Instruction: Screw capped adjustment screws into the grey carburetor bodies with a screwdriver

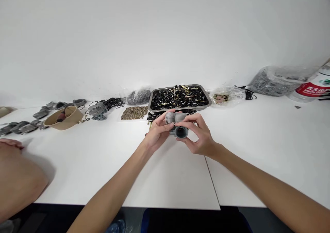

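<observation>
A grey metal carburetor body (179, 117) is raised above the white table, its round dark bore facing me. My left hand (157, 132) grips its left side, with the thumb lying across the front. On the other side, my right hand (199, 135) pinches it, fingers on top and near the bore's edge. Whether a small part sits between the right fingertips cannot be made out. Just behind the hands is a metal tray (152, 110) heaped with black and brass parts, and several similar black pieces lie along its front edge.
Left of the tray are brass bits (134, 112), black rubber rings (113, 103), a cardboard bowl (65, 120) with a screwdriver, and grey castings (28, 127). Another person's arm (18, 178) rests at far left. Plastic bags (274, 81) and a red-labelled bottle (311, 87) stand right.
</observation>
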Motion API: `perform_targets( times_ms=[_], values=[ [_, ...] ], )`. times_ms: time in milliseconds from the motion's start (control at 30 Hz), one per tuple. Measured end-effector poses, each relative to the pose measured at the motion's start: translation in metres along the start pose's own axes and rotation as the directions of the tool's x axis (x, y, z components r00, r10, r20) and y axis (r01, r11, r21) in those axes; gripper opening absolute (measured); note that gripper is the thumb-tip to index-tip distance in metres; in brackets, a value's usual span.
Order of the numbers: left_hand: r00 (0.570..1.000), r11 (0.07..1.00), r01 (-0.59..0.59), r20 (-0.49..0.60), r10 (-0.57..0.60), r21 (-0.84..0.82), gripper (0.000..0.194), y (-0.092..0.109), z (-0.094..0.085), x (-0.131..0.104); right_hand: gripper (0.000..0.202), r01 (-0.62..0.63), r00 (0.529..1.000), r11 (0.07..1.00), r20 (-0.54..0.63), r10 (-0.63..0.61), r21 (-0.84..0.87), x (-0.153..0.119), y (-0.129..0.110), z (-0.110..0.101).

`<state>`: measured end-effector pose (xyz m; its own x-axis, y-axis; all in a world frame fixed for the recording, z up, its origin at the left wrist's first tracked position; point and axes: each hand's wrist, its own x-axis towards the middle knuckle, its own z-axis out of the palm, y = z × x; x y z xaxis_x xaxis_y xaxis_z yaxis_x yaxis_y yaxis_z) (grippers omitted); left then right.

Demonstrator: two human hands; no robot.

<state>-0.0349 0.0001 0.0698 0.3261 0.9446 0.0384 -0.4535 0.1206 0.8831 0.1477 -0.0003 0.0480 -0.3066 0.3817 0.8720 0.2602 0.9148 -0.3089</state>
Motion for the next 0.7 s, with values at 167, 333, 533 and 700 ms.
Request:
perform_targets(
  times_ms=[167,333,533,700],
  values=[
    [0.999,1.0,-0.015,0.028,0.016,-0.018,0.046,-0.0023,-0.0029,0.0009,0.054,-0.118,0.991,0.993,-0.062,0.118,-0.003,0.0006,-0.0035,0.0015],
    [1.0,0.999,-0.027,0.0,0.027,-0.036,0.049,-0.0025,-0.0069,0.0016,0.074,-0.258,0.965,0.965,-0.035,0.26,0.042,0.0032,-0.0011,0.0027],
    [1.0,0.999,-0.012,-0.011,0.012,-0.036,0.05,0.0005,-0.006,0.0012,0.071,-0.305,0.952,0.936,0.019,0.306,0.174,0.0056,0.0024,0.0015],
    [1.0,0.999,-0.024,-0.014,0.023,-0.046,0.051,0.0023,-0.0049,0.0011,0.072,-0.343,0.938,0.912,0.03,0.346,0.224,0.0064,0.0009,0.0017]
  ],
)
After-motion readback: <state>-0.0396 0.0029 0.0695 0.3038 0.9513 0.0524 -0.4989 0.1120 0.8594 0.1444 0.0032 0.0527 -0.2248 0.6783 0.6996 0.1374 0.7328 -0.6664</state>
